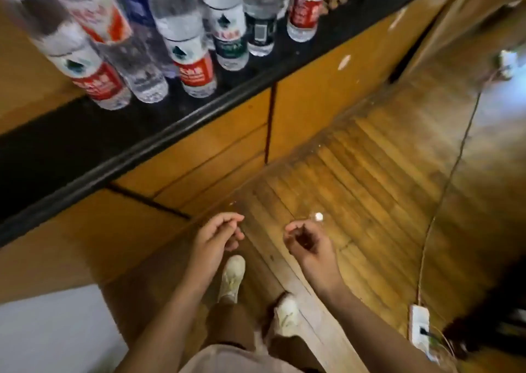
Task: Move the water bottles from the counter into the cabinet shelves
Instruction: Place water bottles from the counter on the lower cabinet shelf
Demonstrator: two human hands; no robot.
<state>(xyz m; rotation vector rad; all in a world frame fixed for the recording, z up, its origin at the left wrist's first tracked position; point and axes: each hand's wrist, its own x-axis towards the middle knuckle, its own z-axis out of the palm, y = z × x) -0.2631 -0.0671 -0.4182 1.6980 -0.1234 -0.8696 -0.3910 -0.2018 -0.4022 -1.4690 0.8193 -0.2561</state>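
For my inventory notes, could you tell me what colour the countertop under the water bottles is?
Black, glossy; the countertop under the water bottles shows best in the head view.

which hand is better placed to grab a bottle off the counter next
Left, probably. The left hand hangs empty on the side of the counter and the bottles; the right hand, also empty, is farther out over the floor.

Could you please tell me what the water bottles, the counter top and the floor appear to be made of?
Water bottles: clear plastic, apparently; see-through ribbed walls, printed labels.
Counter top: dark, fairly glossy, perhaps stone or laminate; I cannot tell which.
Floor: wood-look planks with visible seams, worn sheen.
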